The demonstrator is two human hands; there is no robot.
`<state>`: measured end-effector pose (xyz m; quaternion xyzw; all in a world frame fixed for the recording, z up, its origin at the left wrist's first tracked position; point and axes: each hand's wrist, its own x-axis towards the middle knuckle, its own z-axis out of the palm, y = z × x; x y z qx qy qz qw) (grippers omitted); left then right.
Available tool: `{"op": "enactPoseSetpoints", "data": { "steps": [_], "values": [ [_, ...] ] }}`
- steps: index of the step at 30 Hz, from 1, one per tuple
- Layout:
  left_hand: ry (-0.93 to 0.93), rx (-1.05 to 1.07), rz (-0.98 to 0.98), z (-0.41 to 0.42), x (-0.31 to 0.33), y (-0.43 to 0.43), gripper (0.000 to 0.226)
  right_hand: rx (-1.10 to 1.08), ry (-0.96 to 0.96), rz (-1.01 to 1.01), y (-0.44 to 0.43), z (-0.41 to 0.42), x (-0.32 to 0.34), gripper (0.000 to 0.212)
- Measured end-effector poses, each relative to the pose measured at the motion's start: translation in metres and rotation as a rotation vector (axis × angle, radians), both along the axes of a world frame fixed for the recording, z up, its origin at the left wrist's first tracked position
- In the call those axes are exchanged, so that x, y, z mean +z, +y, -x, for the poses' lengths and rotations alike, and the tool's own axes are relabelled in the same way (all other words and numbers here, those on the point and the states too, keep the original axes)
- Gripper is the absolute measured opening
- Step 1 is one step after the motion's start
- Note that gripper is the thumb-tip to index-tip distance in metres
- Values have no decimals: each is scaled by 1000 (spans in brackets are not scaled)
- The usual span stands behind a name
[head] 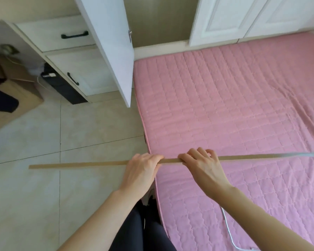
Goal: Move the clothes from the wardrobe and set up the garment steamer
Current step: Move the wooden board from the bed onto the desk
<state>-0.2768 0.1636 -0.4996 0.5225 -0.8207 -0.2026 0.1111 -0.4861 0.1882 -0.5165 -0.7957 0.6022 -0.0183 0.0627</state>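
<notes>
A long thin tan pole (80,165) lies level across the view at waist height, with a silvery blurred tip at its right end. My left hand (141,168) grips it near the middle, and my right hand (201,164) grips it just to the right, fingers curled over the top. The wardrobe (161,22) stands at the far side with one white door (112,48) swung open; the visible lower part of its inside holds no clothes. No steamer body is in view.
A bed with a pink quilted cover (234,105) fills the right side. A grey cord (227,227) lies on it near the bottom. White drawers (65,57), a black box (62,86) and cardboard boxes (13,98) stand on the left, on a beige tiled floor (43,187).
</notes>
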Motion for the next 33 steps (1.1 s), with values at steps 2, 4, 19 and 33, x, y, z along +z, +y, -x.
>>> {"op": "enactPoseSetpoints", "data": {
  "steps": [2, 4, 19, 33],
  "values": [
    [7, 17, 28, -19, 16, 1, 24, 17, -14, 30, -2, -16, 19, 48],
    [-8, 43, 83, -37, 31, 4, 21, 32, -26, 30, -5, -34, 37, 51],
    [-25, 343, 170, -201, 103, 39, 19, 184, -187, 151, -24, -210, 109, 17],
    [-1, 496, 219, -428, 134, 49, 19, 326, -202, 121, -42, -439, 143, 14]
  ]
}}
